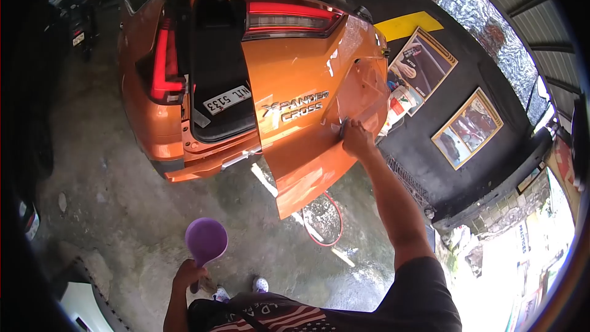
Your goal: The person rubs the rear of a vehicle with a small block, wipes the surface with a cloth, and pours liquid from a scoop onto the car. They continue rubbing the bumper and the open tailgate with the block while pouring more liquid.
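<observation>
My left hand (189, 273) is wrapped round the handle of a purple dipper (206, 239), held low over the floor. Its round bowl faces up; whether it contains anything is unclear. With the arm stretched out, my right hand (358, 138) is at the recessed part of an orange car tailgate (301, 74). The fingers are closed on a small dark object (343, 128) against the panel, too small to name. Raised letters and a red tail light are on the tailgate, which stands open beside the boot opening.
A licence plate (227, 100) lies in the boot. A red hose (340, 233) loops on the wet concrete floor below the tailgate. Framed posters (468, 128) hang on the dark wall at right, near a wire rack (407, 181). A white vehicle part (89, 307) shows at lower left.
</observation>
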`<state>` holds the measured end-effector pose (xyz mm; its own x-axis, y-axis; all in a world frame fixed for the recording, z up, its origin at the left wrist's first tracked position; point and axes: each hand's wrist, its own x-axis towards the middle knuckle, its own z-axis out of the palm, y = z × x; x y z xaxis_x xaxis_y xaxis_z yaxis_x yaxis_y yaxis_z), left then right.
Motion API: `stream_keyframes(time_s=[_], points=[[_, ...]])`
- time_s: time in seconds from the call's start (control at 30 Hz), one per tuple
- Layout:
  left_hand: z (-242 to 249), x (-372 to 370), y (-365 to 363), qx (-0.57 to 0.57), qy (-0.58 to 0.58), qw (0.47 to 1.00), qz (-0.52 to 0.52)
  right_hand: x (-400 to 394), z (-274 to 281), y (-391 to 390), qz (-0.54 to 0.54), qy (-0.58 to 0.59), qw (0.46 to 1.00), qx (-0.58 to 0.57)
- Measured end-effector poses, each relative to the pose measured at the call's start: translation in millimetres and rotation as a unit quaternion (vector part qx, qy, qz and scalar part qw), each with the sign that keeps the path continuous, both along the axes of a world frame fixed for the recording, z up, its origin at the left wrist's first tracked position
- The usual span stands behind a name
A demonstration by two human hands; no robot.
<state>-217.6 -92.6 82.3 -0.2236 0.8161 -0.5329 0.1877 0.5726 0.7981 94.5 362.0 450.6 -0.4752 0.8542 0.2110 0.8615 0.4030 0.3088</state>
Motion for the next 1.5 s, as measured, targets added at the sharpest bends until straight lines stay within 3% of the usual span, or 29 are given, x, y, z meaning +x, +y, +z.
stream_keyframes(time_s=[0.07,0.13,0.23,0.3,0.33,0.4,0.53,0.6,0.63,0.67,0.7,0.73,0.8,0.87,0.9,0.93,1.0,1.13,1.2,1.27,1.33,1.37,1.43,1.47,1.5], points=[[1.4,-4.7,-0.9,0.013,-0.022,1.0,0.012,3.7,13.7,11.1,-0.004,-0.029,0.997,-0.068],[-6.4,-6.3,-8.2,0.02,-0.025,0.999,0.018,23.3,17.2,16.5,0.043,0.001,0.999,-0.019],[8.3,-11.2,-15.9,-0.003,-0.015,1.0,0.01,37.1,36.0,21.7,-0.048,0.095,0.986,-0.129],[0.8,-18.9,-19.9,-0.011,-0.014,1.0,-0.002,32.1,39.3,2.7,-0.047,0.239,0.97,-0.013],[-1.1,-22.0,-16.9,-0.013,-0.013,1.0,-0.011,32.9,25.2,6.7,-0.049,0.243,0.969,-0.011],[8.1,-23.9,-14.4,0.005,-0.021,1.0,0.003,32.8,-13.0,21.1,0.161,0.17,0.972,-0.008],[2.2,-26.5,-3.8,0.043,-0.106,0.992,0.046,24.9,-23.1,24.9,0.112,0.132,0.983,0.06],[-0.1,-29.4,13.2,0.016,-0.028,0.999,0.042,17.6,-28.0,36.1,0.145,-0.075,0.976,0.144],[10.2,-24.3,18.1,0.008,-0.021,0.998,0.057,-3.4,-11.0,-11.2,0.138,-0.076,0.978,0.138],[14.3,-20.6,23.7,-0.002,-0.014,0.997,0.071,-3.2,-4.2,-7.8,0.137,-0.076,0.978,0.139],[-32.8,-28.2,23.3,0.028,-0.036,0.995,0.086,1.4,-0.1,-3.1,0.128,-0.035,0.988,0.08],[-38.0,-28.1,27.5,0.022,-0.038,0.996,0.078,9.1,2.5,1.1,0.115,0.004,0.993,0.021],[-42.3,-32.8,39.6,0.02,-0.022,0.996,0.086,18.7,-10.1,17.5,0.074,0.041,0.996,0.019],[-26.6,-29.7,53.8,0.028,-0.031,0.995,0.087,4.9,-7.4,-3.6,0.139,-0.102,0.981,0.088],[-21.8,-27.1,56.8,0.024,-0.039,0.995,0.089,9.4,-15.2,-0.5,0.137,0.008,0.988,0.069],[-24.2,-29.3,60.4,0.022,-0.037,0.996,0.08,11.3,-10.2,5.7,0.128,0.011,0.989,0.067],[-32.8,-40.6,66.2,0.038,-0.032,0.998,0.047,14.2,6.3,16.1,0.073,0.035,0.996,-0.043],[-37.1,-52.8,77.1,-0.007,0.063,0.998,-0.013,-6.7,7.3,-6.5,0.122,-0.023,0.992,0.035],[-36.1,-54.5,69.8,-0.002,0.018,1.0,-0.013,6.0,-9.7,13.7,0.05,0.069,0.996,0.027],[-28.5,-63.0,71.8,0.026,-0.066,0.997,-0.009,-2.8,-0.5,8.5,0.024,0.076,0.996,-0.035],[-16.0,-69.7,76.9,0.035,-0.058,0.997,-0.023,-11.1,0.6,-8.6,0.035,0.013,0.999,-0.039],[-11.1,-64.1,78.9,0.044,-0.06,0.997,-0.029,-5.5,-8.5,-8.5,0.087,0.077,0.992,0.041],[20.0,-54.2,76.3,0.022,-0.015,0.998,-0.057,-1.4,-9.3,2.9,0.09,0.088,0.989,0.076],[32.1,-51.9,76.2,0.001,-0.006,0.997,-0.077,-13.6,22.9,-13.5,0.038,0.086,0.994,-0.05],[37.9,-52.2,74.6,0.016,-0.026,0.996,-0.08,-17.1,15.3,-2.8,-0.001,0.093,0.99,-0.106]])
